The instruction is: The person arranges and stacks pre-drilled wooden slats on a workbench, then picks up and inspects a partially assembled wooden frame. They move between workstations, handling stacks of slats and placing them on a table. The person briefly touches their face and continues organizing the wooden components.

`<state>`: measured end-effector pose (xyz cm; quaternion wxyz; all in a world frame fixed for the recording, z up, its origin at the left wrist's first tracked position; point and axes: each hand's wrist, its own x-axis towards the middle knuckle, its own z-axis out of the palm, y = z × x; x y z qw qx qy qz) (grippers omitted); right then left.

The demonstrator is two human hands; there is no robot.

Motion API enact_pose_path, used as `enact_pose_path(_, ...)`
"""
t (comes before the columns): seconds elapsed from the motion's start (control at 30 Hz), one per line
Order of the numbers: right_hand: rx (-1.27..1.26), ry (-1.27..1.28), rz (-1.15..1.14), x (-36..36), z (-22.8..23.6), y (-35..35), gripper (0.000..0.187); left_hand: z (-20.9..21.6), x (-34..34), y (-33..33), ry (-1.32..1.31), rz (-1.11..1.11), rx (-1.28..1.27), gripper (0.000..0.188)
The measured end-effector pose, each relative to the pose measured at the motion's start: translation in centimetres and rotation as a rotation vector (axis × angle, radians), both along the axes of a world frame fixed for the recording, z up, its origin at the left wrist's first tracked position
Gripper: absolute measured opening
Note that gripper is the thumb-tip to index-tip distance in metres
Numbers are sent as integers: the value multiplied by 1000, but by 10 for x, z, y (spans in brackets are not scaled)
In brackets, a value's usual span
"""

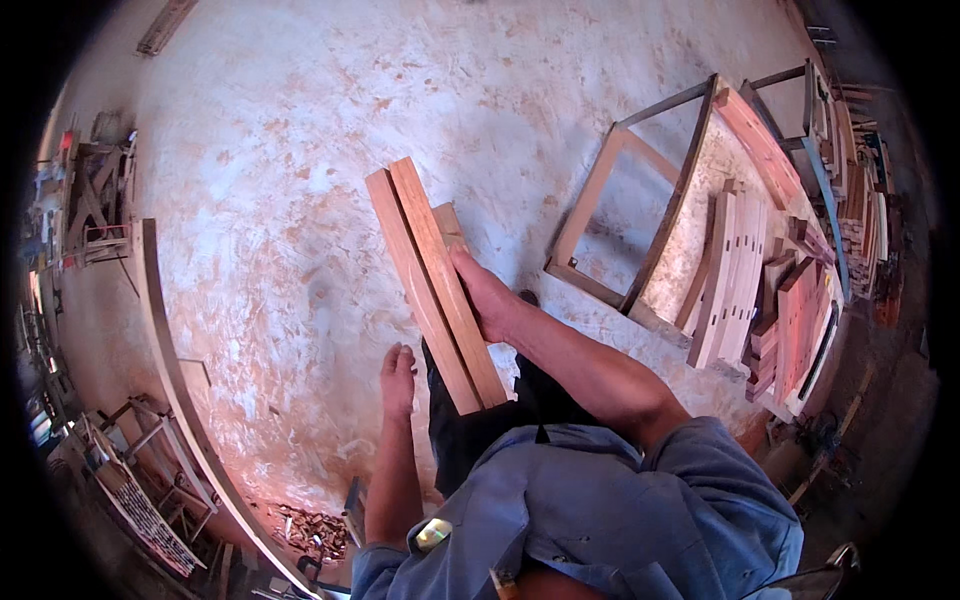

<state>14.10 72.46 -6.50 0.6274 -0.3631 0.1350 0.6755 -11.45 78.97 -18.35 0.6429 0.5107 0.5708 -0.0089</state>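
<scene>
Plainly the right hand [483, 298] grips perhaps three wooden bars [421, 285], left hand [397, 385] loosely curled.

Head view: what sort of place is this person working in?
Most likely a woodworking shop: slotted wooden pieces lie grouped at right, what look like reddish wood scraps litter the lower left, and the right hand holds wooden bars.

The 2 long wooden bars [447, 290] are showing warm orange-tan with fine streaky grain. The collared shirt [600, 490] is looking slate blue, the trousers [550, 395] black. Dark marks are dotting the pale pinkish planks [714, 290]; rusty brown blotches are mottling the bluish-white floor [320, 150].
</scene>
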Motion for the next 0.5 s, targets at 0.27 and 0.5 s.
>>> enact_pose_path(0.27,132,-55,-25,22,63,-44,71,36,23,-54,-91,-16,31,58)
enact_pose_path(0.5,355,-93,-28,53,149,-112,66,-14,8,-46,-3,25,219,70)
